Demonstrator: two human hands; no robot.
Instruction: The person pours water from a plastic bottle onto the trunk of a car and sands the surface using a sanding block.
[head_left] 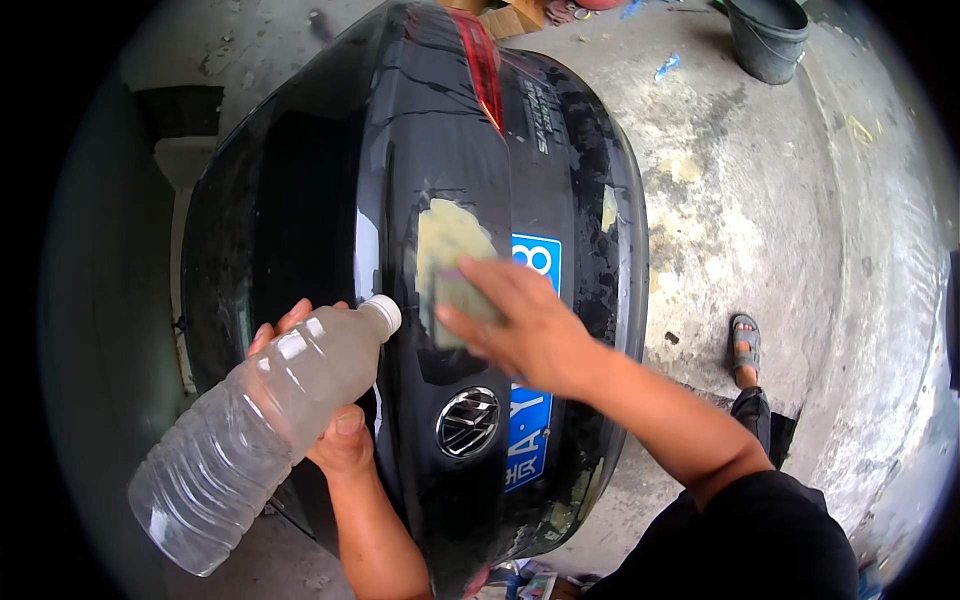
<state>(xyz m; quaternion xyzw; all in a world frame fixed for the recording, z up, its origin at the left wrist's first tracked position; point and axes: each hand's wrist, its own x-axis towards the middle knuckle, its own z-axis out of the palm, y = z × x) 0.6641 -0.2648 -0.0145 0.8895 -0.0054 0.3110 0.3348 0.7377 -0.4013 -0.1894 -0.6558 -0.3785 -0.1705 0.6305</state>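
Note:
My left hand [343, 442] is wrapped round a large clear plastic bottle [235, 425] with a white cap. The bottle tilts, its cap pointing up and right over the car's edge; its inside looks cloudy. My right hand [535, 325], blurred by motion, grips a greenish-grey block [463, 308], perhaps a sanding block. The block presses on a pale yellow filler patch [450, 235] on the rear of a black car [440, 160]. Dark wet-looking paint surrounds the patch. Nearer me on the same panel is a round chrome badge [467, 422].
A blue licence plate [528, 440] lies right of the badge. Beyond the patch is a red tail light [482, 70]. On the stained concrete floor [700, 240] stand a dark bucket [768, 40] and cardboard [515, 18]. A sandalled foot [745, 342] is at right.

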